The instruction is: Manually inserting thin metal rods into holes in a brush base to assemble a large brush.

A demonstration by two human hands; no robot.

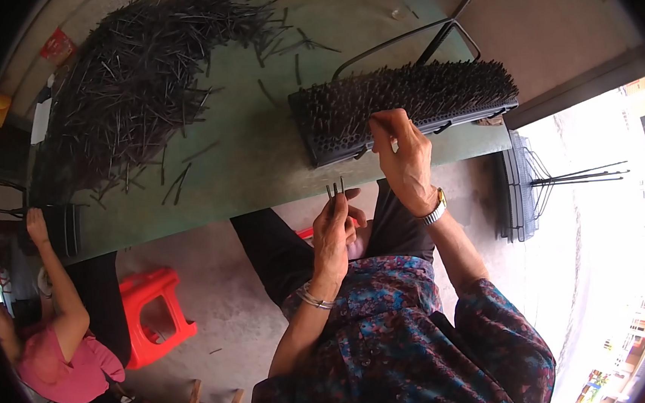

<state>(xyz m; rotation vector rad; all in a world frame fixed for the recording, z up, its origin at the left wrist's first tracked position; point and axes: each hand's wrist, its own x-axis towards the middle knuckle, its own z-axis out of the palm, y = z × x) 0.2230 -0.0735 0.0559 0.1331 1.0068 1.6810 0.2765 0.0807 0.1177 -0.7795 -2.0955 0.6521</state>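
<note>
Just off the near table edge, my left hand (331, 239) is closed around a few thin dark sticks (335, 190), their tips poking up past the fingers. My right hand (408, 161) reaches over the front edge of a black perforated tray (328, 154), fingertips pinched together at its holes. Whatever sits between those fingertips is too small or hidden to make out. Rows of upright dark sticks (412, 92) crowd most of the tray, while a strip of holes along its front left is bare.
A large heap of loose dark sticks (139, 79) covers the left of the green table (243, 155). Wire frames (393, 43) rise behind the tray. Similar racks (517, 186) stand at the right. A person in a pink top (73, 357) sits at left, near a red stool (153, 313).
</note>
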